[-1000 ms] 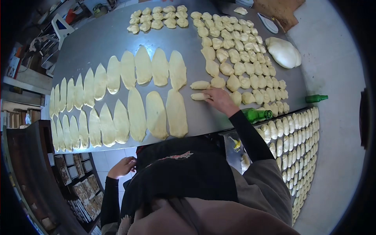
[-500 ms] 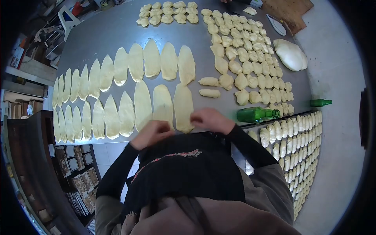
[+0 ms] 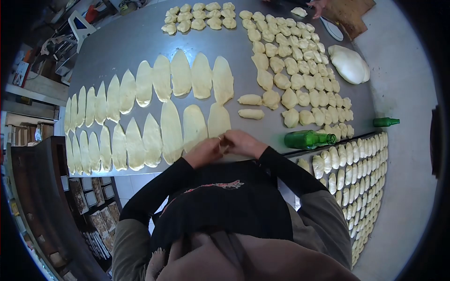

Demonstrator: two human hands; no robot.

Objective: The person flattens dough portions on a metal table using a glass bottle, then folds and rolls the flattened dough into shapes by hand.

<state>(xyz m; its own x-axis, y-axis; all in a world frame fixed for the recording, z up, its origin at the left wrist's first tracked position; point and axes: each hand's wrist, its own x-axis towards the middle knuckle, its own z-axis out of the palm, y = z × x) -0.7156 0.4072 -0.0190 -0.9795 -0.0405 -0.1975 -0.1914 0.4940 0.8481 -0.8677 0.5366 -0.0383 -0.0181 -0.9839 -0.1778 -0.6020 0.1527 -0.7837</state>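
At the table's near edge, my left hand [image 3: 206,151] and my right hand [image 3: 242,142] meet with fingers pinched together. Between them is the near end of the rightmost flattened dough strip [image 3: 219,121], partly covered by my fingers. To its left lies another wide dough strip [image 3: 194,125], close to my left hand. Several more long, flat strips stretch leftward in two rows. Two rolled dough pieces, one [image 3: 250,99] above the other [image 3: 251,114], rest just beyond my right hand.
Many dough balls [image 3: 290,84] cover the table's right side, with another group [image 3: 199,18] at the back. A large dough mass [image 3: 349,64] sits at the right edge. A green bottle [image 3: 307,139] lies near filled rows of shaped dough [image 3: 351,173]. Another person's hand [image 3: 319,7] shows at the back.
My left hand has moved right to join my right hand, which shifted slightly left. Both now pinch the near end of the rightmost strip. Another person's hand has come into view at the back.
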